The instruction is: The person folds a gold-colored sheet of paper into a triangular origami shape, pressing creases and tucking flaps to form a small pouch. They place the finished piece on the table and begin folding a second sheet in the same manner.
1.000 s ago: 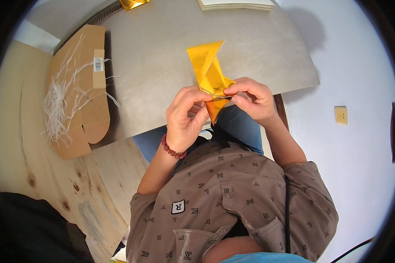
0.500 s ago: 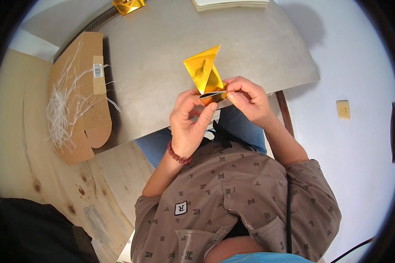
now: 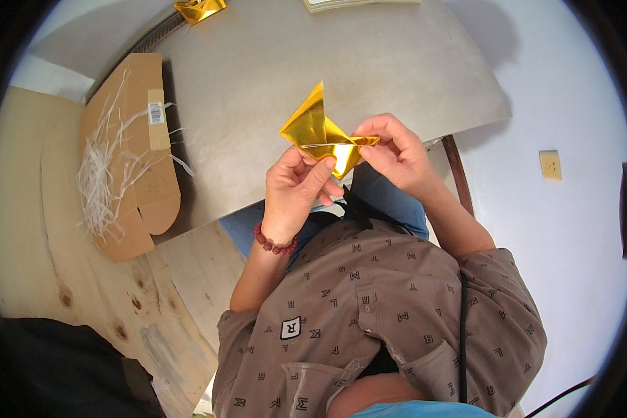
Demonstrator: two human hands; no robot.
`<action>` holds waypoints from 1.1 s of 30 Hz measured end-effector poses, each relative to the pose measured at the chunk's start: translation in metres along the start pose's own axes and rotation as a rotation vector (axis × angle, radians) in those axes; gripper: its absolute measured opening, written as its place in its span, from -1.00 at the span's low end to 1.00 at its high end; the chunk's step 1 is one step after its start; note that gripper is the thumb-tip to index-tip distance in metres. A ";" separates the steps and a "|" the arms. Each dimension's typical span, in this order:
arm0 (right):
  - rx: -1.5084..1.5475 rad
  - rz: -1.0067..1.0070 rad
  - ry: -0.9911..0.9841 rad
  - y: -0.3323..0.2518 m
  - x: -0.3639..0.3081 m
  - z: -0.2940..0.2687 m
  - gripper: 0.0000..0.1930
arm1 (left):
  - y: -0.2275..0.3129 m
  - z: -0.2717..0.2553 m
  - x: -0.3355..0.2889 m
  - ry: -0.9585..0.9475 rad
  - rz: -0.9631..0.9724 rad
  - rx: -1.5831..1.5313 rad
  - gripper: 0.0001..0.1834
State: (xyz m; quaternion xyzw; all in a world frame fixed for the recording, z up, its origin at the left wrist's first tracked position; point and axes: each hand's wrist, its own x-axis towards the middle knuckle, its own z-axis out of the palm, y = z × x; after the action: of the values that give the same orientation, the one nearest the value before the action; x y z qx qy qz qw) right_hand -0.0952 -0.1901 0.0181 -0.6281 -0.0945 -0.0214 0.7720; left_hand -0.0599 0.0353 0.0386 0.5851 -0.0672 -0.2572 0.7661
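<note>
A partly folded sheet of shiny gold paper [image 3: 306, 124] is held up over the near edge of the table. One triangular flap points up and away at its left, and a folded pocket shows along the lower side. My left hand [image 3: 299, 182] pinches its lower left part, thumb on the front face and fingers mostly behind it. My right hand [image 3: 395, 150] grips the narrow right-hand tip between thumb and fingers. The parts behind my fingers are hidden.
At the table's [image 3: 258, 83] far left lies another folded gold paper piece [image 3: 200, 10]. A stack of pale paper [image 3: 359, 4] sits at the far edge. To the left, white shreds [image 3: 101, 174] lie on a cardboard piece [image 3: 157, 198]. A wall is at the right.
The gold paper has turned and tilted in my hands, its upper flap swinging left. Its lower side now shows a wide bright face, and the pocket opening looks narrower.
</note>
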 end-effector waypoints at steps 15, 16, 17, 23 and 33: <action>0.185 0.091 -0.014 0.007 -0.004 0.004 -0.80 | 0.008 -0.001 0.003 0.063 0.032 -0.026 -0.72; 0.202 0.093 -0.007 0.007 -0.004 0.005 -0.81 | 0.008 -0.001 0.004 0.047 0.038 -0.033 -0.73; 0.220 0.095 -0.001 0.007 -0.004 0.005 -0.81 | 0.008 -0.002 0.004 0.046 0.026 -0.037 -0.73; 0.216 0.057 0.016 0.006 -0.003 0.007 -0.84 | 0.008 -0.002 0.005 0.037 0.012 -0.063 -0.77; 0.239 0.056 0.044 0.009 -0.001 0.007 -0.86 | 0.008 -0.006 0.010 0.011 -0.003 -0.057 -0.70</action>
State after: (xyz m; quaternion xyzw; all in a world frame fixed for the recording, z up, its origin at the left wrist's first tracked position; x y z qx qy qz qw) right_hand -0.0953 -0.1820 0.0108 -0.5333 -0.0619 -0.0022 0.8436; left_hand -0.0463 0.0375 0.0425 0.5644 -0.0547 -0.2571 0.7825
